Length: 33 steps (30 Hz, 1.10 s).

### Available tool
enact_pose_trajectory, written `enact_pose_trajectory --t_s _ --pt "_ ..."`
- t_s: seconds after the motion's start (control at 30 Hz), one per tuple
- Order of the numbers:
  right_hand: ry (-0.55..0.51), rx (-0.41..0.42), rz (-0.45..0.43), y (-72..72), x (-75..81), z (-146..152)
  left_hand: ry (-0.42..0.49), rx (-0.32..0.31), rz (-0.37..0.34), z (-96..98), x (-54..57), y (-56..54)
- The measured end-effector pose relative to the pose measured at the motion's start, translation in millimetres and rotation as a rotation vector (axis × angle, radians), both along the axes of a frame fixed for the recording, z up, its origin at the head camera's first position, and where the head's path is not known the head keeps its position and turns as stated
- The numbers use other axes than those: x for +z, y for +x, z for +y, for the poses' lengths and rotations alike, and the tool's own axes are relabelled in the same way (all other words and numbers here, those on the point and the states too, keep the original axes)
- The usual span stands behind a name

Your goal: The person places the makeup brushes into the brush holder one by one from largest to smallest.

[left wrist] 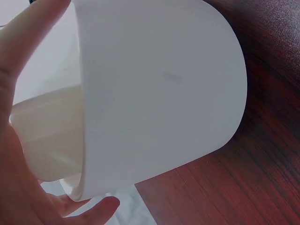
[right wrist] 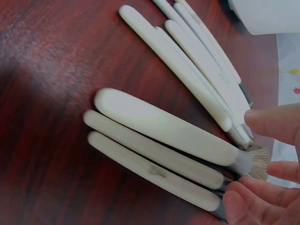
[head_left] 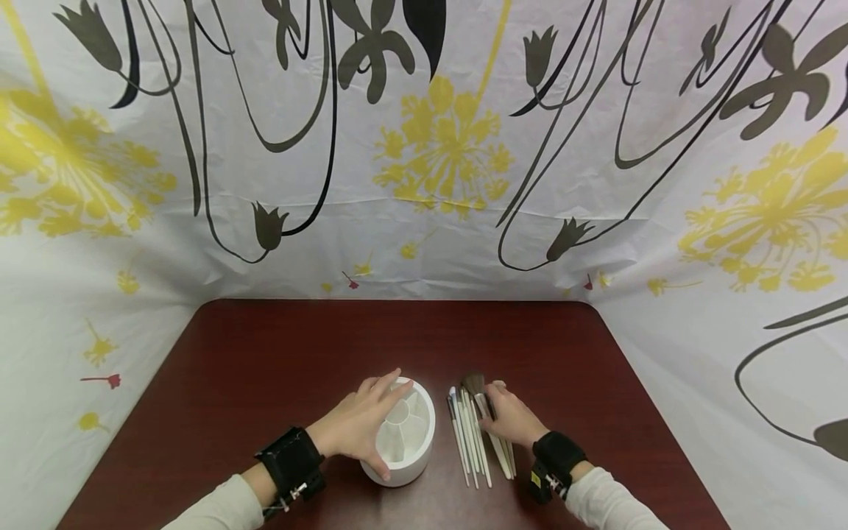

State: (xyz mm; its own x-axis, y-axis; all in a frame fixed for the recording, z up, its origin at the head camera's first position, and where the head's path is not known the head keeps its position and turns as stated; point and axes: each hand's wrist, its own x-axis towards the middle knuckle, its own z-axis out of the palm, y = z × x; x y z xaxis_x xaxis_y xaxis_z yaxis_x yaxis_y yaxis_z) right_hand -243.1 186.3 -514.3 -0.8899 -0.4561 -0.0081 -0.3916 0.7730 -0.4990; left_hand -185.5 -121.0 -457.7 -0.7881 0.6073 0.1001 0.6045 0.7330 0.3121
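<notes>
A round white brush holder (head_left: 424, 438) with inner compartments stands on the table. My left hand (head_left: 358, 421) spans its top, thumb at the near rim and fingers at the far rim. In the left wrist view the smooth wall of the holder (left wrist: 159, 93) fills the middle. Right of it lie several brushes with pale handles (head_left: 472, 442), bristles pointing away from me. My right hand (head_left: 515, 419) is over the right-hand ones. Its fingertips are beside the ferrules in the right wrist view, the thumb (right wrist: 272, 123) apart from the fingers, near a wide brush (right wrist: 168, 126).
The dark red-brown table (head_left: 298, 346) has rounded far corners. Behind and beside it hangs a white cloth (head_left: 424, 243) with grey and yellow flowers. A black wrist strap with a camera (head_left: 291, 467) is on the left wrist, another (head_left: 553, 464) on the right.
</notes>
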Motion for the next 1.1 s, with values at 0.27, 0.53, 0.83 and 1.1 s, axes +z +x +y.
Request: enact_pose_trajectory --t_s 0.27,0.53,0.83,1.1 --pt "-0.008 -0.017 -0.032 1.2 -8.6 -2 -0.013 0.009 0.013 2.1 0.2 -0.7" --pt "-0.018 -0.059 -0.026 0.4 -10.9 -5 -0.001 0.004 0.054 2.9 2.1 -7.0" --pt "-0.013 -0.073 -0.027 4.2 -8.6 -10 0.014 0.011 0.028 1.6 1.2 -21.0" --pt "-0.015 -0.095 -0.033 5.5 -15.1 -11 0.031 0.019 0.030 2.3 -2.9 -33.2"
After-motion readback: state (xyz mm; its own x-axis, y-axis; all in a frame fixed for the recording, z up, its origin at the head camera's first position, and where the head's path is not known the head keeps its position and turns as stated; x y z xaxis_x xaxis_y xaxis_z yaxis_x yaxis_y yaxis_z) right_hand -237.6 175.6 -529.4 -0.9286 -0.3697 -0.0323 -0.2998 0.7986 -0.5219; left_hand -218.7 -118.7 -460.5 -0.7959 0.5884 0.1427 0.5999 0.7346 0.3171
